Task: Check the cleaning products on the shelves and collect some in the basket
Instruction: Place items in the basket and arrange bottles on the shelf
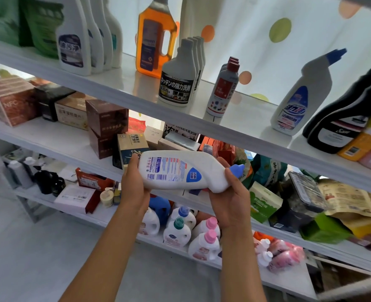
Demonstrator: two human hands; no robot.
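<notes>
— Two hands on one bottle (181,171): how are you holding it?

— You hold it on its side in front of the shelves, label facing you. Your left hand (134,184) grips the base, thumb curled over the end. Your right hand (230,197) cups the neck from below, fingers wrapped round it just beside the blue cap (237,170), which points right.

— Where does it sit against the shelving?

— Level with the second shelf (56,140) of boxes, below the top shelf (114,83). A matching white bottle with a blue cap, the twin (304,99), stands upright up there, between a red-capped stain remover (222,90) and black bottles (341,118).

— Anything else up top?

— An orange jug (155,40), a grey bottle (178,79) with a black label, and white spray bottles (75,40) on the left. Lower down, pink-capped detergent jugs (204,243) stand behind your arms.
</notes>
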